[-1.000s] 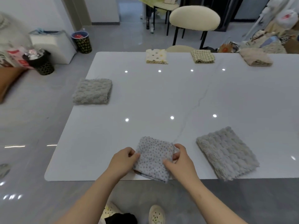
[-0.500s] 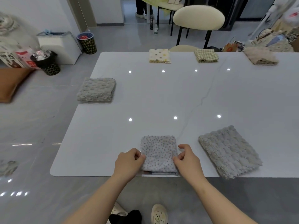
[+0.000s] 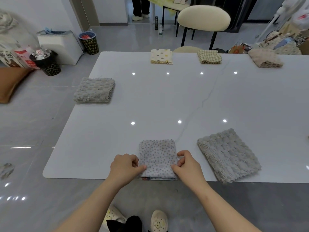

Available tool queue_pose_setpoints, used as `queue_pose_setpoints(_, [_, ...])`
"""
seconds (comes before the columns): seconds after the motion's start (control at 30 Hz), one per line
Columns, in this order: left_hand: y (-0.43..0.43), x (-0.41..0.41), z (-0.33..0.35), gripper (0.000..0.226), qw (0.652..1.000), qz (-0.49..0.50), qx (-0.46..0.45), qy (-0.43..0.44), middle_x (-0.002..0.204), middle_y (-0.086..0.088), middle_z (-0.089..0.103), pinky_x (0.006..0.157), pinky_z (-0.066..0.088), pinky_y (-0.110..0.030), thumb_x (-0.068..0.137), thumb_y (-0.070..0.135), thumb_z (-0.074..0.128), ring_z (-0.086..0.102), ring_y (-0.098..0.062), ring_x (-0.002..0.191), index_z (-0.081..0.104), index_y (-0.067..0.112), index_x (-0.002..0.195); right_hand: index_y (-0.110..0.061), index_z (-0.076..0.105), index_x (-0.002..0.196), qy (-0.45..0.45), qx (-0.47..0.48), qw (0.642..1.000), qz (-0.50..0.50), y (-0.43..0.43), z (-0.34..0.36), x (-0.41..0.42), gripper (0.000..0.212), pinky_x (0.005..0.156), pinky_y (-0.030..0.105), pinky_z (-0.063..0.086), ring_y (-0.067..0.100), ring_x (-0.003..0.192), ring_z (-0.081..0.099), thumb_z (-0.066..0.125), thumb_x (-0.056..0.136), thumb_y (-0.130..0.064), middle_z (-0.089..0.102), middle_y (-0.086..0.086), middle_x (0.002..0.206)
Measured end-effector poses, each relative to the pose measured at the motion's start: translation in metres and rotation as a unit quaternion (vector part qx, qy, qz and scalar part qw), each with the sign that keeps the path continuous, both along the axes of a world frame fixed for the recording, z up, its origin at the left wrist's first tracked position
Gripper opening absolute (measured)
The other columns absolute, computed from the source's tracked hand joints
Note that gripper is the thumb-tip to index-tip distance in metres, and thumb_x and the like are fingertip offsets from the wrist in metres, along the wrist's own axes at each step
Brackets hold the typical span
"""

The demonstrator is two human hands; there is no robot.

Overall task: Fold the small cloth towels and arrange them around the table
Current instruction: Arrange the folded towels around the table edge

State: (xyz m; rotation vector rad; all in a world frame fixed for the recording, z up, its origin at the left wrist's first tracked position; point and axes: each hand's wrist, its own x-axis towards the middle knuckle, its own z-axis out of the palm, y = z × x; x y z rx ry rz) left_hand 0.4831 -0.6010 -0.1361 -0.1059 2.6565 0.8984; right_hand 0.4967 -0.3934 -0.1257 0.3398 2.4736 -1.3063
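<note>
Your left hand (image 3: 125,166) and right hand (image 3: 188,164) pinch the side edges of the folded grey dotted cloth towel (image 3: 158,154), a flat neat rectangle at the near edge of the white table (image 3: 150,106).

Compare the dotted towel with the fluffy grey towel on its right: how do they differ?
The dotted towel is thin and spotted, the fluffy grey towel thick and plain. The left hand and right hand pinch the dotted towel; the fluffy grey towel lies askew, untouched. Both are folded.
</note>
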Motion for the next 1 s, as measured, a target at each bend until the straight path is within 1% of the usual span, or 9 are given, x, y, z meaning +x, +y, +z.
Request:
queue_pose_setpoints(0.13, [0.0004,-0.0004,-0.0013,0.039,1.000,-0.001,-0.003,0.005,0.054,0.011,0.044,0.059,0.031,-0.027,0.078,0.040,0.067,0.043,-0.017,0.072,0.039,0.027,0.054,-0.021,0.045,0.105,0.007,-0.001,1.000,0.013,0.0025,-0.0011,-0.0002,0.027,0.057,0.006,0.036,0.002,0.069,0.048,0.059,0.084,-0.014,0.051,-0.005,0.074])
queue_pose_setpoints(0.27, [0.0001,-0.0011,-0.0017,0.039,1.000,-0.014,-0.015,0.009,0.055,0.011,0.044,0.058,0.030,-0.027,0.078,0.039,0.067,0.043,-0.017,0.072,0.038,0.027,0.055,-0.023,0.042,0.103,0.014,-0.002,1.000,0.025,0.0032,-0.0015,0.0004,0.027,0.057,0.006,0.037,0.002,0.068,0.047,0.059,0.084,-0.014,0.049,-0.006,0.073])
queue_pose_setpoints(0.47, [-0.0010,-0.0025,0.0034,0.041,0.998,-0.046,-0.039,-0.022,0.067,0.007,0.041,0.059,0.030,-0.027,0.067,0.037,0.074,0.040,-0.018,0.076,0.035,0.026,0.062,-0.021,0.045,0.110,0.010,0.001,1.000,0.029,0.0031,-0.0010,-0.0017,0.033,0.055,0.008,0.036,0.001,0.067,0.048,0.060,0.082,-0.016,0.050,-0.007,0.072])
queue_pose_setpoints(0.6, [0.0030,-0.0027,0.0040,0.037,0.998,-0.024,-0.048,-0.023,0.070,0.008,0.042,0.061,0.030,-0.027,0.070,0.038,0.071,0.042,-0.018,0.080,0.036,0.028,0.065,-0.021,0.045,0.115,0.014,0.009,0.999,0.037,0.0022,-0.0008,-0.0012,0.037,0.055,0.005,0.036,0.000,0.066,0.047,0.060,0.082,-0.017,0.049,-0.007,0.071])
queue_pose_setpoints(0.67, [0.0051,-0.0037,0.0041,0.026,0.999,-0.005,-0.040,-0.020,0.074,0.009,0.043,0.064,0.031,-0.027,0.073,0.038,0.069,0.046,-0.020,0.085,0.045,0.028,0.079,-0.019,0.045,0.119,0.017,0.012,0.999,0.035,0.0017,-0.0010,-0.0011,0.038,0.056,0.005,0.036,0.000,0.066,0.046,0.059,0.083,-0.016,0.048,-0.006,0.071])
queue_pose_setpoints(0.73, [0.0068,-0.0040,0.0049,0.034,0.999,0.007,-0.041,-0.017,0.079,0.009,0.046,0.068,0.034,-0.027,0.076,0.039,0.067,0.051,-0.022,0.095,0.051,0.025,0.102,-0.018,0.044,0.121,0.016,0.013,0.999,0.032,0.0011,-0.0007,-0.0014,0.040,0.055,0.008,0.036,0.002,0.066,0.047,0.058,0.084,-0.016,0.049,-0.006,0.072])
queue_pose_setpoints(0.77, [0.0068,-0.0038,0.0049,0.039,0.999,0.009,-0.046,-0.015,0.082,0.008,0.047,0.069,0.035,-0.027,0.076,0.040,0.067,0.051,-0.023,0.099,0.051,0.024,0.109,-0.018,0.044,0.122,0.013,0.012,0.999,0.030,0.0007,-0.0004,-0.0013,0.040,0.054,0.008,0.035,0.003,0.067,0.047,0.058,0.085,-0.016,0.049,-0.005,0.072])
queue_pose_setpoints(0.9, [0.0061,-0.0040,0.0054,0.043,0.998,0.005,-0.054,-0.012,0.087,0.006,0.050,0.069,0.036,-0.027,0.076,0.041,0.066,0.053,-0.023,0.101,0.052,0.023,0.113,-0.018,0.044,0.123,0.007,0.013,1.000,0.020,-0.0016,0.0004,-0.0010,0.041,0.055,0.008,0.034,0.002,0.067,0.048,0.058,0.085,-0.015,0.050,-0.005,0.072])
queue_pose_setpoints(1.0, [0.0059,-0.0053,0.0055,0.045,0.999,-0.001,-0.052,-0.014,0.088,0.006,0.052,0.068,0.036,-0.027,0.075,0.042,0.066,0.053,-0.022,0.099,0.050,0.024,0.113,-0.017,0.045,0.121,0.010,0.014,1.000,0.000,-0.0040,0.0008,-0.0002,0.039,0.054,0.004,0.036,0.000,0.065,0.047,0.059,0.084,-0.014,0.049,-0.005,0.070])
